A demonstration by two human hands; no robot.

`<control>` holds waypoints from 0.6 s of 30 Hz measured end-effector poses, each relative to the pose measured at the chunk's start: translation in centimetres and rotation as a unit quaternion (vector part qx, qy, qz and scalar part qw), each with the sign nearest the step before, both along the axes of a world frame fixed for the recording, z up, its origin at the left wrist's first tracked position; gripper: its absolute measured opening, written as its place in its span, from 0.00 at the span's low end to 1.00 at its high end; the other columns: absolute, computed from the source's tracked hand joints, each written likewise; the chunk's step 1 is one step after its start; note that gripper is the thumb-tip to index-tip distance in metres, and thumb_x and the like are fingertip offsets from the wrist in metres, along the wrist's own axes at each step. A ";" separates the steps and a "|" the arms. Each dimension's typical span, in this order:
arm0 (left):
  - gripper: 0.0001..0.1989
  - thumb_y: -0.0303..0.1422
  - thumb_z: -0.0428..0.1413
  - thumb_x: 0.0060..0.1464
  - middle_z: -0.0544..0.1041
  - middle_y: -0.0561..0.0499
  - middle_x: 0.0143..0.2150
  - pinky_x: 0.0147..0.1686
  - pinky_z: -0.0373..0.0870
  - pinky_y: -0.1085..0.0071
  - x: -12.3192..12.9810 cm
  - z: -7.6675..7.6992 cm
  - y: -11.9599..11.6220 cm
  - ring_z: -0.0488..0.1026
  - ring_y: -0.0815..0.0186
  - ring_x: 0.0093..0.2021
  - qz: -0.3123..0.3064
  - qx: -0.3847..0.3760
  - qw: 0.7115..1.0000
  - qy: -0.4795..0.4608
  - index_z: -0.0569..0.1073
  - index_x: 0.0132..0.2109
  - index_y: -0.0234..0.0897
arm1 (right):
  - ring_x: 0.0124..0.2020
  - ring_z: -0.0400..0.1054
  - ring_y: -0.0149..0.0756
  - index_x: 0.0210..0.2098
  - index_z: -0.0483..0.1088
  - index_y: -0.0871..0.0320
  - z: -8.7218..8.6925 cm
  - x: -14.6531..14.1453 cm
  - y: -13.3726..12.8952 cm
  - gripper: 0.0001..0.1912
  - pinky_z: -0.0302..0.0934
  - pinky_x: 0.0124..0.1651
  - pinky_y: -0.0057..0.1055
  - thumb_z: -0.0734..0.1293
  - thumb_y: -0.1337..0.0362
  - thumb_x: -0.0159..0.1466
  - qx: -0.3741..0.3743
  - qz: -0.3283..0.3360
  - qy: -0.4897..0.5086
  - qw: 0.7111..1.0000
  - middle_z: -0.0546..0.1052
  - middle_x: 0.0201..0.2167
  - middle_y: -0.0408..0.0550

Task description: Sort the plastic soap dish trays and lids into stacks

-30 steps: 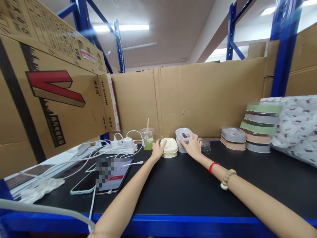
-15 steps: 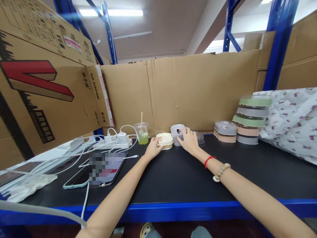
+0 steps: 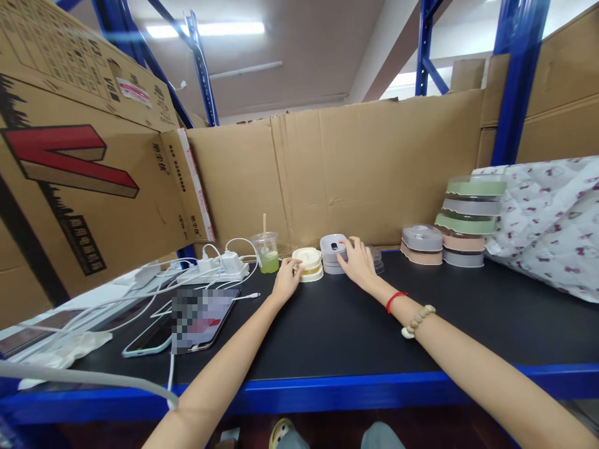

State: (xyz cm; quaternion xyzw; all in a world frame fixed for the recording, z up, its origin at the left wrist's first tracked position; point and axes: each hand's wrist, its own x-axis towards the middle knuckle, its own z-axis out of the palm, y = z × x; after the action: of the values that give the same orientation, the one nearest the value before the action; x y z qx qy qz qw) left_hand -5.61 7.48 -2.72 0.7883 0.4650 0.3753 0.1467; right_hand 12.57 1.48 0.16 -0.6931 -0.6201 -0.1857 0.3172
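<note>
My left hand reaches to a low stack of cream, rounded-square pieces at the back of the black surface. Its fingers bend around the stack's left edge, closed on the top piece. Just right of it stands a grey stack of similar pieces, its top one showing a dark opening. My right hand is at the right side of the grey stack, fingers apart, with the fingertips at the rim of the top piece. Clear plastic pieces are partly hidden behind my right hand.
Left of the cream stack stands a cup of green drink. A power strip, cables, a phone and a tablet lie further left. To the right are stacked round containers and a patterned white cloth. Cardboard walls the back.
The top grey piece, tilted earlier, now sits level on its stack, and my right fingers have loosened. The top cream piece is now squarely over its stack; my left hand shifted slightly left.
</note>
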 end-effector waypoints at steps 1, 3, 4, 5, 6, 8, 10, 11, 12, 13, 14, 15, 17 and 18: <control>0.11 0.26 0.48 0.54 0.69 0.44 0.48 0.48 0.67 0.67 0.0 -0.1 0.1 0.71 0.63 0.47 0.000 0.005 1.000 0.001 0.73 0.43 0.36 | 0.50 0.62 0.48 0.49 0.66 0.60 0.2 0.4 0.1 0.18 0.54 0.51 0.43 0.58 0.65 0.60 0.012 -0.004 0.008 1.000 0.66 0.50 0.60; 0.12 0.25 0.47 0.54 0.69 0.44 0.48 0.48 0.67 0.67 0.0 -0.3 0.2 0.72 0.64 0.44 -0.003 0.013 1.000 0.013 0.72 0.43 0.37 | 0.51 0.60 0.49 0.48 0.66 0.60 0.6 1.4 0.2 0.18 0.52 0.52 0.44 0.59 0.64 0.59 0.046 -0.015 0.028 0.998 0.65 0.50 0.60; 0.13 0.25 0.47 0.55 0.69 0.44 0.49 0.48 0.67 0.67 0.0 -0.3 0.2 0.72 0.64 0.45 -0.004 0.014 1.000 0.023 0.72 0.44 0.37 | 0.51 0.59 0.49 0.47 0.66 0.60 0.9 2.1 0.3 0.18 0.51 0.52 0.44 0.59 0.63 0.59 0.063 -0.024 0.041 0.997 0.65 0.49 0.60; 0.13 0.26 0.47 0.55 0.68 0.44 0.50 0.49 0.67 0.66 0.1 -0.3 0.1 0.71 0.63 0.46 -0.002 0.015 0.999 0.036 0.71 0.46 0.37 | 0.51 0.59 0.49 0.47 0.66 0.60 1.1 2.8 0.3 0.18 0.51 0.52 0.44 0.59 0.64 0.58 0.077 -0.037 0.057 0.995 0.65 0.49 0.59; 0.14 0.26 0.48 0.54 0.68 0.43 0.51 0.49 0.66 0.66 0.1 -0.2 0.0 0.71 0.62 0.48 0.004 0.017 0.999 0.050 0.70 0.48 0.36 | 0.51 0.59 0.49 0.47 0.66 0.60 1.2 3.5 0.3 0.18 0.51 0.52 0.45 0.59 0.64 0.58 0.085 -0.052 0.077 0.992 0.65 0.49 0.59; 0.18 0.27 0.50 0.53 0.66 0.42 0.53 0.51 0.65 0.64 0.2 0.1 -0.2 0.68 0.59 0.52 0.016 0.034 0.996 0.082 0.67 0.52 0.36 | 0.49 0.59 0.49 0.46 0.66 0.61 1.3 4.8 0.1 0.18 0.51 0.51 0.44 0.59 0.66 0.56 0.086 -0.085 0.125 0.985 0.65 0.47 0.59; 0.20 0.29 0.53 0.52 0.66 0.42 0.55 0.52 0.64 0.62 0.2 0.8 -0.2 0.66 0.57 0.55 0.019 0.066 0.991 0.118 0.65 0.54 0.37 | 0.49 0.59 0.48 0.45 0.66 0.61 1.2 5.7 -0.1 0.18 0.50 0.52 0.43 0.59 0.67 0.55 0.076 -0.110 0.174 0.976 0.65 0.46 0.59; 0.20 0.30 0.55 0.51 0.66 0.42 0.55 0.52 0.63 0.62 0.3 1.2 -0.2 0.65 0.56 0.56 0.015 0.081 0.986 0.143 0.66 0.53 0.38 | 0.49 0.59 0.47 0.45 0.65 0.62 1.1 6.0 -0.1 0.17 0.50 0.52 0.43 0.59 0.67 0.55 0.072 -0.119 0.196 0.971 0.65 0.45 0.58; 0.19 0.30 0.56 0.50 0.67 0.43 0.55 0.52 0.63 0.62 0.4 1.7 -0.2 0.64 0.55 0.57 0.011 0.094 0.980 0.173 0.68 0.52 0.39 | 0.49 0.59 0.47 0.44 0.65 0.61 1.0 6.2 -0.1 0.17 0.50 0.52 0.43 0.59 0.67 0.55 0.072 -0.125 0.215 0.966 0.66 0.44 0.58; 0.18 0.30 0.57 0.50 0.68 0.43 0.54 0.52 0.63 0.62 0.6 2.2 -0.1 0.64 0.55 0.57 0.005 0.101 0.972 0.211 0.69 0.50 0.39 | 0.49 0.59 0.47 0.44 0.65 0.61 0.8 6.3 0.0 0.17 0.50 0.51 0.42 0.59 0.67 0.55 0.076 -0.128 0.229 0.962 0.66 0.44 0.57; 0.17 0.30 0.57 0.50 0.69 0.42 0.53 0.52 0.63 0.63 0.8 2.7 -0.1 0.64 0.54 0.57 -0.001 0.103 0.963 0.249 0.70 0.48 0.39 | 0.48 0.59 0.47 0.44 0.65 0.60 0.7 6.4 0.2 0.16 0.50 0.51 0.42 0.58 0.66 0.55 0.086 -0.127 0.237 0.959 0.66 0.43 0.57; 0.16 0.29 0.58 0.50 0.71 0.42 0.51 0.52 0.63 0.64 1.0 3.1 -0.1 0.66 0.55 0.55 -0.007 0.099 0.953 0.286 0.71 0.48 0.38 | 0.48 0.59 0.47 0.43 0.64 0.60 0.6 6.4 0.3 0.16 0.51 0.50 0.43 0.58 0.66 0.55 0.097 -0.124 0.239 0.958 0.66 0.43 0.56; 0.13 0.29 0.56 0.51 0.72 0.42 0.50 0.49 0.65 0.66 1.5 3.9 -0.2 0.69 0.56 0.52 -0.022 0.090 0.932 0.350 0.72 0.46 0.37 | 0.47 0.59 0.46 0.42 0.64 0.59 0.4 6.3 0.7 0.15 0.51 0.50 0.43 0.58 0.65 0.55 0.121 -0.112 0.226 0.960 0.66 0.42 0.55; 0.12 0.29 0.55 0.52 0.73 0.42 0.49 0.46 0.66 0.67 1.7 4.1 -0.2 0.70 0.57 0.50 -0.026 0.086 0.923 0.375 0.72 0.45 0.37 | 0.47 0.59 0.46 0.42 0.63 0.58 0.4 6.3 0.8 0.15 0.51 0.50 0.43 0.58 0.65 0.55 0.128 -0.108 0.216 0.962 0.66 0.42 0.54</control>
State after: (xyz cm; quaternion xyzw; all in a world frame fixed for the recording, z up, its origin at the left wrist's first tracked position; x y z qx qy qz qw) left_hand -3.91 7.25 1.40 0.8929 0.4311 0.0868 -0.0971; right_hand 18.85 2.28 0.56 -0.7328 -0.4296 -0.1428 0.5081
